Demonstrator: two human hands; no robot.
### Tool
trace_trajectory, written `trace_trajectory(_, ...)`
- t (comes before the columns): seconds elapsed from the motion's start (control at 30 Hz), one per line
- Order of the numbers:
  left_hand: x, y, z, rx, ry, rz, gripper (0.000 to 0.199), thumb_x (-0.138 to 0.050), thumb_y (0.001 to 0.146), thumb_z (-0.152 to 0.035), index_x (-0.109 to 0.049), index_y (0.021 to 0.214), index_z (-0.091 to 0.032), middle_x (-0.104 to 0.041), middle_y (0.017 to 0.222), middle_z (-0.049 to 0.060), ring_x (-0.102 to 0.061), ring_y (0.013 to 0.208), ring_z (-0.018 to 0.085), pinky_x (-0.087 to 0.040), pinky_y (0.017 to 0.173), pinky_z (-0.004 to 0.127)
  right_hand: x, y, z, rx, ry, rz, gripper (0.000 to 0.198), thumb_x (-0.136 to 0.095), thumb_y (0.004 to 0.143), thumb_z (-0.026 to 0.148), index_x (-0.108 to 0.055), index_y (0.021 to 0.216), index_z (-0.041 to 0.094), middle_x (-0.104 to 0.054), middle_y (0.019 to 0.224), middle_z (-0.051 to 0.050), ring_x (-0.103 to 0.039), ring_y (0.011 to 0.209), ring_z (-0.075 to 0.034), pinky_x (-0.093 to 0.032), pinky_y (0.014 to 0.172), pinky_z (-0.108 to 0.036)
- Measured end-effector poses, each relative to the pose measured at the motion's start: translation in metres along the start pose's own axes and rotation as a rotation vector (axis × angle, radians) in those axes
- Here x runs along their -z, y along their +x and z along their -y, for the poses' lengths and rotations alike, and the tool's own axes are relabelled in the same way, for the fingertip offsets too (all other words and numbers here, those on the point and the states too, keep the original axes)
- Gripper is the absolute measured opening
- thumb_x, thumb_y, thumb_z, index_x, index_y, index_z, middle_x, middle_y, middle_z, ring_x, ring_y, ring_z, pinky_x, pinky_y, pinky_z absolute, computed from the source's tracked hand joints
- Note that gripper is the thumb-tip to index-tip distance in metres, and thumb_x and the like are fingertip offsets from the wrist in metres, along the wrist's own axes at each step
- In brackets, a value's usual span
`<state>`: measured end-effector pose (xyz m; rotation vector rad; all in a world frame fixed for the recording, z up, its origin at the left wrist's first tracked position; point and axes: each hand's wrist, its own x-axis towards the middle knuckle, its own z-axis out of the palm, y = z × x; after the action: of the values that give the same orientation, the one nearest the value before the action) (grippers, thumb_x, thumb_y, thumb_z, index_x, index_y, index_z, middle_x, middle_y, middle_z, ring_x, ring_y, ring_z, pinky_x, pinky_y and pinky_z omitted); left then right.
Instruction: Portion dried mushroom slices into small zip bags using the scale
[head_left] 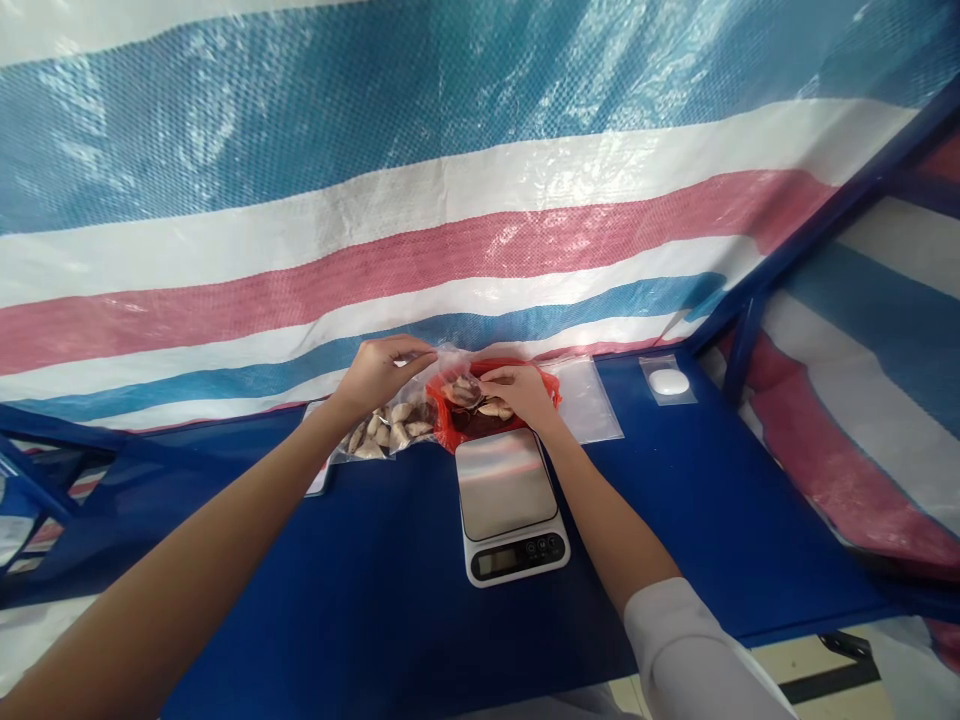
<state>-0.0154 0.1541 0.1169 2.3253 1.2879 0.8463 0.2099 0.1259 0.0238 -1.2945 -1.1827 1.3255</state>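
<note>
My left hand (382, 372) pinches the top edge of a clear plastic bag (452, 362) that has a few brown pieces low inside it. My right hand (521, 390) is over an open red plastic bag (448, 425), its thumb and fingers drawn together beside the clear bag. What they grip, if anything, is hidden. Tan and brown lumpy pieces (495, 408), perhaps dried mushrooms, lie in the red bag. Right in front of it stands a kitchen scale (504, 490) with a bare metal plate; its display is unreadable.
Clear bags filled with similar pale pieces (375, 432) lie left of the red bag, partly over a flat light-edged object (319, 482). Flat clear bags (592, 400) lie to the right. Farther right is a white oval object (668, 382) on clear plastic. Striped sheeting (450, 220) backs the blue table (360, 590).
</note>
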Motion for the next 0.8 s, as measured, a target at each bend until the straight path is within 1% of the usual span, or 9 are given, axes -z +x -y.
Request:
trace_trajectory(0.07, -0.001, 0.000, 0.002, 0.008, 0.005, -0.008, 0.036, -0.064, 0.085, -0.056, -0.077, 0.085, -0.022, -0.078, 0.092, 0.007, -0.071, 0.082, 0.022, -0.056, 0.076, 0.033, 0.000, -0.001, 0.001, -0.015, 0.020, 0.001, 0.011, -0.076, 0.073, 0.025, -0.077, 0.082, 0.018, -0.073, 0.071, 0.000, -0.069, 0.062, -0.015, -0.058, 0.057, -0.023)
trace_trajectory(0.27, -0.002, 0.000, 0.005, 0.055, -0.018, -0.100, 0.035, -0.066, 0.084, -0.056, -0.078, 0.084, -0.023, -0.078, 0.089, 0.006, -0.070, 0.077, 0.021, -0.055, 0.072, 0.031, 0.001, -0.001, 0.002, -0.043, 0.096, 0.020, 0.015, -0.072, 0.079, 0.026, -0.076, 0.091, 0.020, -0.075, 0.076, -0.001, -0.073, 0.070, -0.016, -0.062, 0.063, -0.024)
trace_trajectory(0.37, -0.001, 0.000, 0.004, 0.095, -0.070, -0.132, 0.035, -0.068, 0.082, -0.056, -0.078, 0.083, -0.023, -0.079, 0.091, 0.005, -0.071, 0.080, 0.022, -0.056, 0.073, 0.032, 0.000, -0.001, 0.001, -0.071, 0.128, 0.031, 0.011, -0.071, 0.079, 0.024, -0.077, 0.086, 0.019, -0.073, 0.070, 0.000, -0.072, 0.068, -0.016, -0.062, 0.061, -0.024)
trace_trajectory(0.47, -0.001, -0.001, 0.004, 0.115, -0.103, -0.163, 0.035, -0.070, 0.081, -0.055, -0.079, 0.083, -0.022, -0.079, 0.092, 0.005, -0.071, 0.082, 0.023, -0.057, 0.074, 0.033, 0.000, 0.000, -0.002, -0.074, 0.144, 0.008, 0.007, -0.071, 0.079, 0.022, -0.076, 0.082, 0.018, -0.073, 0.069, -0.001, -0.072, 0.066, -0.016, -0.062, 0.058, -0.023)
trace_trajectory(0.67, -0.001, -0.002, 0.010, 0.067, -0.088, -0.141, 0.034, -0.070, 0.082, -0.054, -0.080, 0.083, -0.021, -0.079, 0.091, 0.006, -0.071, 0.079, 0.022, -0.057, 0.072, 0.032, -0.002, 0.001, -0.005, 0.020, 0.015, -0.041, 0.010, -0.068, 0.081, 0.023, -0.077, 0.081, 0.019, -0.074, 0.073, -0.001, -0.070, 0.061, -0.015, -0.060, 0.054, -0.023)
trace_trajectory(0.8, -0.001, -0.001, 0.012, 0.021, -0.056, -0.153, 0.032, -0.069, 0.084, -0.052, -0.080, 0.084, -0.022, -0.079, 0.091, 0.006, -0.071, 0.079, 0.021, -0.057, 0.072, 0.032, -0.002, -0.002, -0.002, 0.025, 0.024, -0.035, 0.010, -0.068, 0.080, 0.024, -0.076, 0.085, 0.020, -0.076, 0.075, -0.001, -0.071, 0.063, -0.015, -0.060, 0.055, -0.023)
